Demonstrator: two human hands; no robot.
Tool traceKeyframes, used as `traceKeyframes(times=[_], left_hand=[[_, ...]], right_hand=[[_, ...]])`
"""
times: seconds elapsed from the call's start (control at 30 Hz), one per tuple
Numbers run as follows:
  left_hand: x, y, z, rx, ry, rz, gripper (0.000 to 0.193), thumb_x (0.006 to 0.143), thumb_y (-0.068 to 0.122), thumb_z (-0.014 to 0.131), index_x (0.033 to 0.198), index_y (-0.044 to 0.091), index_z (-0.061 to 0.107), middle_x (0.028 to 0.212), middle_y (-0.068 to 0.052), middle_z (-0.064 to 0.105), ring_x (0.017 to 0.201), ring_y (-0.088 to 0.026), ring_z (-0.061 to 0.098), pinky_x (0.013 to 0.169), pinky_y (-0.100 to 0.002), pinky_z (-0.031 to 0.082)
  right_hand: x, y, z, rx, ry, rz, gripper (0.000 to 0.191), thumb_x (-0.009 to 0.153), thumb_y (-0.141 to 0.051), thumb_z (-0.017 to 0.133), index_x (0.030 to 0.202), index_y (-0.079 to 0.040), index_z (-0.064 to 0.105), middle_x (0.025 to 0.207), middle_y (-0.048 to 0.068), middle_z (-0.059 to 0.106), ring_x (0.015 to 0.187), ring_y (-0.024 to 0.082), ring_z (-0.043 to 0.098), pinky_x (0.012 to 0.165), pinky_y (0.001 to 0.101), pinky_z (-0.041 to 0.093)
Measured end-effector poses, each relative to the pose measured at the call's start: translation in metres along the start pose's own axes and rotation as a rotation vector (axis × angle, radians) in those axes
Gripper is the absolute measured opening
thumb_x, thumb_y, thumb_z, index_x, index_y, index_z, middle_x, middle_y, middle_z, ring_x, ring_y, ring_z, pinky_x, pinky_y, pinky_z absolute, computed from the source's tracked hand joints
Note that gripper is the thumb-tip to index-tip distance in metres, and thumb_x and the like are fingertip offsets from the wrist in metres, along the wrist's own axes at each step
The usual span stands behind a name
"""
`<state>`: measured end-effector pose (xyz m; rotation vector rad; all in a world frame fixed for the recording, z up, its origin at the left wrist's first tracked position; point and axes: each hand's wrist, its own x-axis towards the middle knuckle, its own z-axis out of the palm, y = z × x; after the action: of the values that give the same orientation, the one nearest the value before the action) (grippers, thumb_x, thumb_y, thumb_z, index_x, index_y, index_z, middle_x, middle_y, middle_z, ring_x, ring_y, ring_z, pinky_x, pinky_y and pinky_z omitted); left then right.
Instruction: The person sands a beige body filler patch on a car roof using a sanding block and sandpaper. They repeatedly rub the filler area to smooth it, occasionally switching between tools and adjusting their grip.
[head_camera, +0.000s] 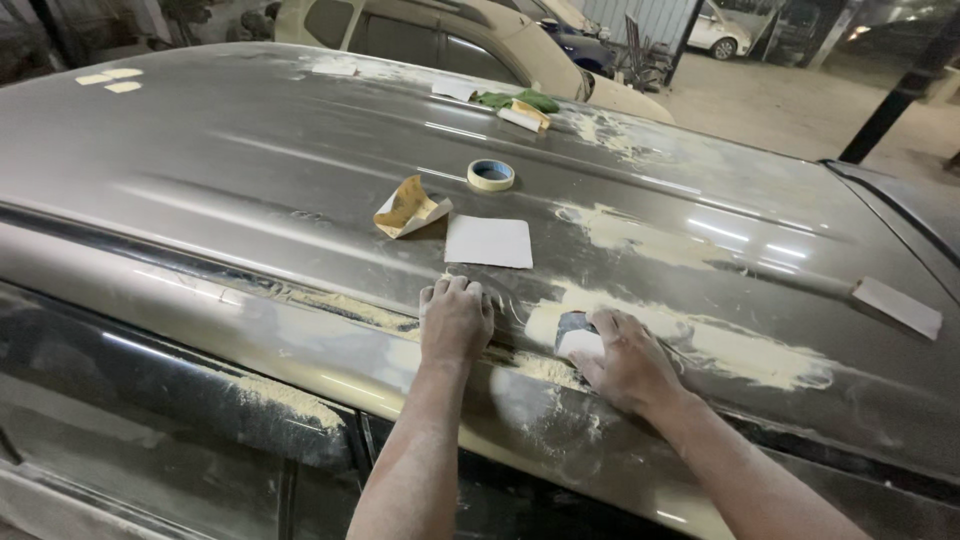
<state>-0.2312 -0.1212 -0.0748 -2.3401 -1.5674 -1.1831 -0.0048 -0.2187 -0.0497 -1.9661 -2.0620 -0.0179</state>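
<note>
While the left hand lies flat, fingers spread and holding nothing, on the car roof near its edge, the right hand has its fingers closed around a small sanding piece, dark on top and pale below, pressed on the filler patch just beside the left hand. Progress, judged: pale filler is smeared in several spots, one under the right hand, another higher up, more toward the far end. All look rough and uneven, so the smoothing seems partly done at best, and the roof is dusty all over. Lying on the roof: a white sheet just above the left hand, a folded yellow-brown abrasive paper beside it, a roll of tape, a green cloth with a block farther back, loose paper scraps. Surface is grey metal, glossy where clean. Room: dim garage, other cars parked behind, concrete floor.
</note>
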Motion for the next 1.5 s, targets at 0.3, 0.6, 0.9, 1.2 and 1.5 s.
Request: traceKeyframes(times=[0.3,0.6,0.9,1.2,1.5], left_hand=[[0.000,-0.001,0.002,0.010,0.029,0.005,0.019,0.089,0.026,0.065,0.086,0.009,0.072,0.101,-0.010,0.071,0.107,-0.030,0.064,0.095,-0.048,0.046],[-0.001,-0.004,0.005,0.011,0.007,-0.005,0.020,0.091,0.026,0.064,0.087,0.008,0.073,0.102,-0.010,0.071,0.107,-0.029,0.064,0.096,-0.047,0.045],[0.000,-0.006,0.004,-0.002,-0.014,-0.021,0.022,0.094,0.027,0.063,0.091,0.007,0.074,0.104,-0.010,0.071,0.107,-0.028,0.064,0.100,-0.047,0.043],[0.001,-0.002,0.001,0.006,-0.022,-0.017,0.023,0.094,0.028,0.063,0.089,0.008,0.074,0.103,-0.009,0.071,0.108,-0.028,0.063,0.099,-0.047,0.043],[0.000,-0.070,-0.019,-0.065,-0.007,0.048,0.018,0.087,0.030,0.070,0.093,0.014,0.077,0.109,-0.009,0.072,0.108,-0.030,0.062,0.098,-0.045,0.047]], right_hand=[[0.020,0.013,0.007,-0.124,-0.194,-0.150,0.056,0.092,-0.045,0.057,0.144,-0.024,0.052,0.130,0.010,0.053,0.121,0.025,0.052,0.108,0.0475,0.043],[0.023,0.010,0.005,-0.067,-0.160,-0.166,0.046,0.091,-0.048,0.059,0.131,-0.026,0.067,0.128,0.004,0.054,0.119,0.022,0.052,0.109,0.0451,0.043],[0.027,0.016,0.011,-0.029,-0.152,-0.169,0.039,0.094,-0.046,0.059,0.123,-0.023,0.072,0.127,0.004,0.055,0.117,0.022,0.053,0.108,0.0459,0.043],[0.031,0.019,0.014,0.014,-0.161,-0.164,0.034,0.094,-0.036,0.061,0.120,-0.017,0.073,0.121,0.001,0.063,0.110,0.020,0.059,0.106,0.0426,0.048],[0.026,0.020,0.024,0.010,0.061,-0.199,0.030,0.093,-0.034,0.065,0.106,-0.011,0.079,0.115,0.005,0.066,0.108,0.023,0.060,0.102,0.0420,0.049]])
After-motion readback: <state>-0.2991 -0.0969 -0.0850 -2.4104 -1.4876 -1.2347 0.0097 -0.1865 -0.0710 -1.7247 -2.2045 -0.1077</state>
